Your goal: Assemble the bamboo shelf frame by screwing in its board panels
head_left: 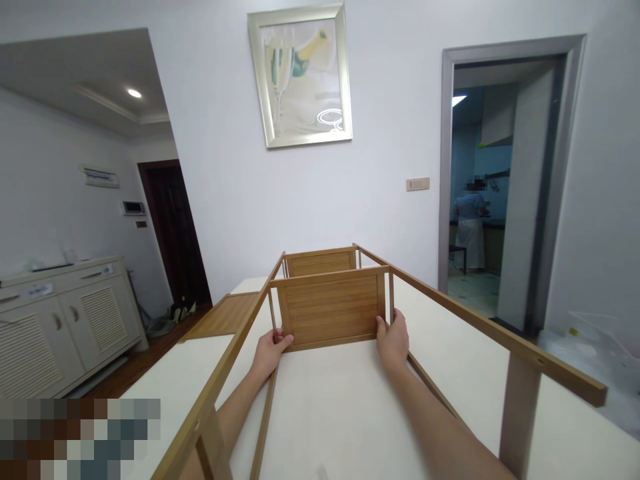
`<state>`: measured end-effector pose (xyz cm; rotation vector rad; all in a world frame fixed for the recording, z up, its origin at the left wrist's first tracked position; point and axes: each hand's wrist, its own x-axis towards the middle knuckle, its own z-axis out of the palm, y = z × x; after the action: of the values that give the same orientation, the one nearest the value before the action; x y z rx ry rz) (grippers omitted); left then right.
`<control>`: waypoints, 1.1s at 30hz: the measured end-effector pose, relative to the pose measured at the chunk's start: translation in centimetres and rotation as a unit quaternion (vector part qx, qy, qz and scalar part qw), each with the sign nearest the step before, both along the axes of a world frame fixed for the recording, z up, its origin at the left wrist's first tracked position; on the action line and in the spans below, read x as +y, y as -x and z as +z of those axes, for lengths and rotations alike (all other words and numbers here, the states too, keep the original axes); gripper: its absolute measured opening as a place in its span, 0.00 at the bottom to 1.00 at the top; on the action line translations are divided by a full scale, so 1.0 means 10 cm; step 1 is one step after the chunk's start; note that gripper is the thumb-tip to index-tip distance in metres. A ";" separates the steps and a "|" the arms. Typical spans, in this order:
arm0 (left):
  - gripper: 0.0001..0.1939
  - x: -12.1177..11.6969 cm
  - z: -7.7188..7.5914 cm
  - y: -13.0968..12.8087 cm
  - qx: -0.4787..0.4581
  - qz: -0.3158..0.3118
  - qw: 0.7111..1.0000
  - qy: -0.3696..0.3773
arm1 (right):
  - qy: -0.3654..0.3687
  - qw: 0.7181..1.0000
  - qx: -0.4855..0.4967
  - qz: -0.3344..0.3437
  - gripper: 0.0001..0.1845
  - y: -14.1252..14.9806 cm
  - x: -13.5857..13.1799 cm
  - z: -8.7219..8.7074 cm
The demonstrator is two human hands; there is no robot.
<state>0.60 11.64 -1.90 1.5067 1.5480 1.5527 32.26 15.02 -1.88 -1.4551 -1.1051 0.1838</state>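
A brown wooden shelf frame (445, 297) lies on its side on a white table, its long rails running away from me. Between the rails stands a wooden shelf panel (330, 307), upright across the frame. My left hand (270, 350) grips the panel's lower left edge, thumb on the near face and fingers behind. On the lower right side, my right hand (393, 337) holds the same panel by its edge, next to a thin upright. Another wooden panel (323, 263) sits at the frame's far end. The fingers behind the panel are partly hidden.
A loose wooden panel (220, 315) lies on the white table (320, 407), left of the frame. A white cabinet (95, 327) stands at the left. Clear plastic wrapping (590, 353) is at the right. Through the doorway, a person (470, 227) stands in another room.
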 end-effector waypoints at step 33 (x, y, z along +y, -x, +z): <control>0.31 0.04 -0.11 0.12 -0.009 -0.022 0.998 0.057 | -0.050 0.991 -0.080 -0.096 0.32 -0.09 -0.01 -0.04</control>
<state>-0.60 12.06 -2.96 1.4507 1.5546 1.4258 33.20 14.95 -2.33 -1.4963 -1.0791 -0.1246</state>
